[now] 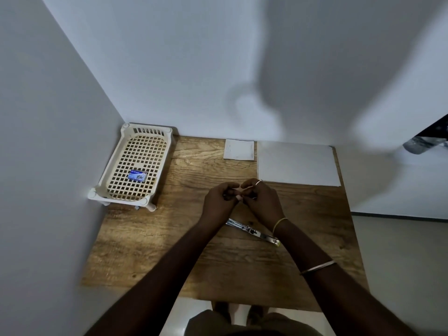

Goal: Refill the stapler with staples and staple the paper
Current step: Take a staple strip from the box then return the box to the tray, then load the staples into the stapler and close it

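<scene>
My left hand (219,203) and my right hand (260,200) meet above the middle of the wooden table (150,238), fingertips pinched together on a small thin strip that looks like staples (238,190). The stapler (252,231) lies opened out flat on the table just below my hands, partly hidden under my right wrist. A large white sheet of paper (298,163) lies at the back right of the table. A smaller white sheet (238,149) lies to its left. A small blue staple box (137,176) sits in the cream plastic tray (114,170).
The cream lattice tray stands on short legs in the back left corner against the white walls. The table's right edge drops to a pale floor. A dark object (426,139) shows at the far right.
</scene>
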### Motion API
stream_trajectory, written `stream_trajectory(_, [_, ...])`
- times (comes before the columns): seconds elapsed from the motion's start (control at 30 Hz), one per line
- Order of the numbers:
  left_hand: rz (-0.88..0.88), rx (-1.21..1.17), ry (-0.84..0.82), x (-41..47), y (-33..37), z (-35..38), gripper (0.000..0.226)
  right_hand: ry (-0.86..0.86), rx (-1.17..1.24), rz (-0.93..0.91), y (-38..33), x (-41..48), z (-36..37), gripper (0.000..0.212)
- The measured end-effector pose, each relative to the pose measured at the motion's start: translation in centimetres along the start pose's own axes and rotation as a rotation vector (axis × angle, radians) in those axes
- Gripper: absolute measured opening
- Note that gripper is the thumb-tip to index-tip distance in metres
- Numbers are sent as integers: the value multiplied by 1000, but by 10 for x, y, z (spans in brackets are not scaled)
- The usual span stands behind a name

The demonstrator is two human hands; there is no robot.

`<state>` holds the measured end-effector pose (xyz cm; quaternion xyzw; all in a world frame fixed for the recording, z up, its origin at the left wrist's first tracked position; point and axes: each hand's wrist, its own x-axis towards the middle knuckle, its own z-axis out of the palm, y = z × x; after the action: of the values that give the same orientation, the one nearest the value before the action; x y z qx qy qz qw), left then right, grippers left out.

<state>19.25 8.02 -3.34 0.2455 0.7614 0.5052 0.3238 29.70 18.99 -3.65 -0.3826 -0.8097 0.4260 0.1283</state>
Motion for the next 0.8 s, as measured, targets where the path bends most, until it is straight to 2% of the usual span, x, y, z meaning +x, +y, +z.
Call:
stream_trajectory(0.1, [5, 22, -6, -11, -4, -1, 30, -4, -17, 2, 4, -13, -2, 20])
stream_trajectory(0.23, [61, 167, 32, -22, -12, -7, 29, -49, 15, 22, 11, -27, -7, 21])
stream_trajectory(0.43, [122, 311, 80, -42, -26, -11, 33, -64, 260, 155, 25, -43, -9, 14])
stream_trajectory(0.53, [159, 314, 106, -54, -34, -12, 33, -74, 329, 212, 29, -47, -12, 22])
stream_trajectory(0.67, [187, 354, 132, -62, -43, -13, 33, -68, 209, 158, 26, -49, -14, 23])
stream_trajectory(0.8, [192, 417, 89, -64, -46, -11, 40, -139, -228, -119, 17, -50, -15, 28])
